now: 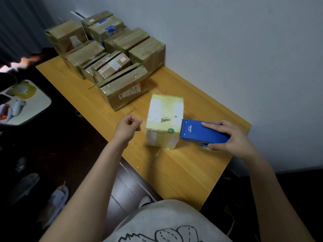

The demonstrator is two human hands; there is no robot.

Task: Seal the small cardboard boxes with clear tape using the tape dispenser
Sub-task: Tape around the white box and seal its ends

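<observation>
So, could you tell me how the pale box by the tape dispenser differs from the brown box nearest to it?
The pale box is whitish with yellowish tape; the brown box is cardboard brown. The pale box stands alone, with the tape dispenser at its side; the brown box sits against the other boxes. The pale box's printed label faces up, the brown box's sideways. Both carry glossy tape.

The wooden bench point(183, 172) carries a cluster of brown taped boxes point(111, 55) at its far end; nearer, a pale box point(164, 119) stands alone, a blue tape dispenser point(204, 132) touching its right side.
</observation>
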